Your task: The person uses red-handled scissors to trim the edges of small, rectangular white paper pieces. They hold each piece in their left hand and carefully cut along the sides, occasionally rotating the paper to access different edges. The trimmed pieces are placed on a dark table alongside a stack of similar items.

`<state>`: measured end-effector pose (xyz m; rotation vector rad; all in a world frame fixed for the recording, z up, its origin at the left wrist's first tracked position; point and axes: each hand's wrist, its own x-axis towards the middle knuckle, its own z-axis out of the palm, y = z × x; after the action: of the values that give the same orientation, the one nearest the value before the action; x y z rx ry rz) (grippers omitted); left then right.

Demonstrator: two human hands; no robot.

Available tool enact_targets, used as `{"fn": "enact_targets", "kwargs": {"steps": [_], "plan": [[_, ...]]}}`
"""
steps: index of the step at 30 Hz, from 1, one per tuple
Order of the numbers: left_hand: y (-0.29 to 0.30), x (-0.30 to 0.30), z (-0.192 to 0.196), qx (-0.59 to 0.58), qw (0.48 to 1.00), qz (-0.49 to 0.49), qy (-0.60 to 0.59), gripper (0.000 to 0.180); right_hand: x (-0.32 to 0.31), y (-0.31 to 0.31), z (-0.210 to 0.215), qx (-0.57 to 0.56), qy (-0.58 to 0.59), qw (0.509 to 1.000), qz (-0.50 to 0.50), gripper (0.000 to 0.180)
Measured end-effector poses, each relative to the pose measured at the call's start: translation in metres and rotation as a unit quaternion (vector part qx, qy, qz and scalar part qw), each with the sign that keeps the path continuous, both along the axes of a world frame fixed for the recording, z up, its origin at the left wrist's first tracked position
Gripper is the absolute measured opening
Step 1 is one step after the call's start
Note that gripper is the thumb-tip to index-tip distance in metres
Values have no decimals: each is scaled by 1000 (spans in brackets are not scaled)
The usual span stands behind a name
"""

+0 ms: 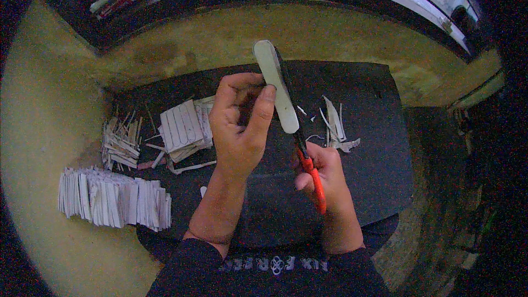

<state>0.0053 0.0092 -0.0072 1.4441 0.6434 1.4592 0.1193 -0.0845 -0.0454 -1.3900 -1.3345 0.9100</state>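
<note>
Between the thumb and fingers of my left hand [240, 121] is a long white strip with rounded ends [278, 91], held up over the dark table. My right hand [324, 173] grips the orange handles of a pair of scissors [312, 179]. Their dark blades run up along the right edge of the strip, partly hidden behind it. Left of my left wrist lies a stack of white sheets [181, 126] marked with long rounded outlines. A small white piece [203, 191] shows beside my left forearm.
Thin offcuts [122, 140] are heaped at the table's left, and more curled scraps [334, 124] lie right of the scissors. A long row of packed white strips [113, 198] stands at the lower left. The dark table [368, 110] meets a yellowish wall [220, 36] below windows.
</note>
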Motion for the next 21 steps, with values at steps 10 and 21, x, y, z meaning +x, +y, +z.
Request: {"fn": "enact_targets", "kwargs": {"steps": [10,21], "plan": [[2,0,-3,-4,1000,-6,-12,16,0,0,3,-11,8,1000,-11,52],[1,0,-1,-20,999,-17,-19,16,2,-2,7,-13,-2,1000,-18,49]]}}
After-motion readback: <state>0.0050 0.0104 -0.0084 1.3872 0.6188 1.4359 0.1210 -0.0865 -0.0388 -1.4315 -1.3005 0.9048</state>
